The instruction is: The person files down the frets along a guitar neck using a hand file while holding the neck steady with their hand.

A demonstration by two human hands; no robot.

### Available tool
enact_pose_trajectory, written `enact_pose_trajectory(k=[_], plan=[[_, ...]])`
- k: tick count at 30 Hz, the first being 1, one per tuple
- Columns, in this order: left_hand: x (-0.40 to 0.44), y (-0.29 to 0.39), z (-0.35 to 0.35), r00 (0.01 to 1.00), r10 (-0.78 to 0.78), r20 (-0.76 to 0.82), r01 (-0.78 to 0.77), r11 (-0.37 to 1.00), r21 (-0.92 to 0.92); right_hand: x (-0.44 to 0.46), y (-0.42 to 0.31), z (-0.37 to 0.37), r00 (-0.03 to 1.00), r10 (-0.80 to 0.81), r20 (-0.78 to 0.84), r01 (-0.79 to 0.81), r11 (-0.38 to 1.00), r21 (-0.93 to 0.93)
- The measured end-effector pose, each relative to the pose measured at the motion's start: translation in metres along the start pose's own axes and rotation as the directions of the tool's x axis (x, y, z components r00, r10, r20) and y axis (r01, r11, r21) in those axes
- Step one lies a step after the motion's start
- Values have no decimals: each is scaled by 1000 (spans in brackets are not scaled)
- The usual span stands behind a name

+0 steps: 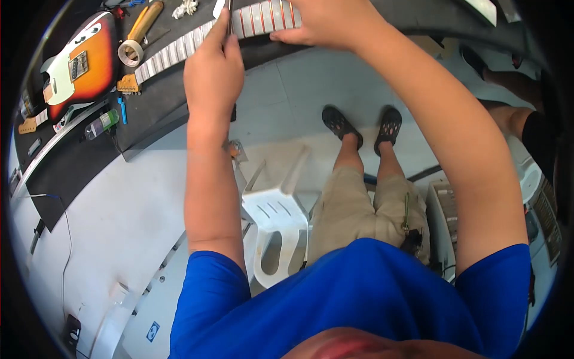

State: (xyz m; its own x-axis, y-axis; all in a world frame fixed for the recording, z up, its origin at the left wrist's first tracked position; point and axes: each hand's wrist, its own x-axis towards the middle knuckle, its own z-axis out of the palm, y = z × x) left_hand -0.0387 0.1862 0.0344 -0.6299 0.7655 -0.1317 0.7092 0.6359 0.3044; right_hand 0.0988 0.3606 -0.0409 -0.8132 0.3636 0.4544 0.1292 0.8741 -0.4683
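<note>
A guitar neck (pixel 173 52) lies along the bench at the top of the view. Its fingerboard is covered in pale grey strips between the frets, and some frets toward the right look coppery. My left hand (pixel 213 75) is closed over the neck around a slim tool with a white part (pixel 219 7); its far end is cut off by the frame. My right hand (pixel 335 24) spans the neck farther right, thumb along the near edge, the other fingers mostly out of frame. The tan headstock (pixel 128 84) points left.
On the dark bench (pixel 156 102) lie a sunburst electric guitar (pixel 95 51), a tape roll (pixel 130 53), a blue pen-like item (pixel 122 109) and a bottle (pixel 101 124). A white plastic chair (pixel 276 212) stands below. Another person's leg (pixel 514 119) shows at the right.
</note>
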Motion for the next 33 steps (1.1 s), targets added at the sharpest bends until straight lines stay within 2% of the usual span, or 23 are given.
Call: enact_pose_trajectory(k=[1, 3, 4, 5, 8, 9, 12, 13, 15, 18, 20, 21, 24, 25, 27, 29, 31, 33], plan=[[-9, -6, 5, 998, 60, -33, -59, 997, 46, -1, 0, 0, 1000, -12, 9, 12, 1000, -16], [-67, -28, 20, 989, 103, -109, -103, 995, 6, 3, 3, -1, 1000, -17, 4, 17, 1000, 16], [-105, -31, 27, 997, 28, -77, -30, 999, -19, 0, 2, -2, 1000, -5, -1, 5, 999, 34], [-137, -45, 40, 989, 83, -126, -86, 996, -18, -1, 1, -1, 1000, -6, -1, 6, 999, 34], [-122, -41, 48, 992, 41, -118, -52, 994, -100, -3, 2, -2, 1000, -13, -12, 13, 1000, 10], [-89, -30, 37, 994, 48, -101, -53, 997, -48, -3, 1, -1, 1000, -15, -19, 15, 1000, 6], [-13, -7, 14, 1000, -7, 4, 8, 995, -99, -2, 3, -1, 1000, -1, 1, 1, 1000, -23], [-23, -8, 11, 999, -13, 31, 15, 998, -64, -1, 1, -1, 1000, -2, 24, 2, 1000, -24], [-96, -31, 34, 995, 36, -94, -50, 987, -154, 0, 2, -1, 1000, -14, 5, 14, 1000, 5], [-130, -46, 59, 973, 113, -200, -151, 971, -183, 1, 3, -4, 1000, -20, -10, 20, 1000, -12], [-108, -43, 52, 976, 119, -185, -150, 976, -160, -3, -1, -1, 1000, -20, 7, 20, 1000, 6], [-65, -33, 38, 982, 117, -151, -138, 980, -141, -2, -2, -2, 1000, -12, 13, 12, 1000, 27], [-9, -14, 16, 999, -46, 25, 51, 970, -238, -3, 0, -1, 1000, -1, 18, 1, 1000, 3], [-30, -24, 22, 995, 78, -69, -91, 976, -198, 0, 1, -1, 1000, -12, 18, 12, 1000, -15], [-97, -33, 36, 996, 11, -85, -29, 974, -223, 1, 1, -4, 1000, -11, 26, 10, 1000, 22], [-132, -49, 55, 984, 94, -151, -122, 975, -188, 3, 2, -5, 1000, -6, 23, 5, 999, 48], [-116, -42, 49, 993, 44, -113, -68, 973, -220, 2, 1, -4, 1000, -8, 26, 6, 998, 64], [-45, -30, 32, 990, 95, -101, -106, 988, -114, 2, 1, -3, 999, -15, 32, 14, 999, 32]])
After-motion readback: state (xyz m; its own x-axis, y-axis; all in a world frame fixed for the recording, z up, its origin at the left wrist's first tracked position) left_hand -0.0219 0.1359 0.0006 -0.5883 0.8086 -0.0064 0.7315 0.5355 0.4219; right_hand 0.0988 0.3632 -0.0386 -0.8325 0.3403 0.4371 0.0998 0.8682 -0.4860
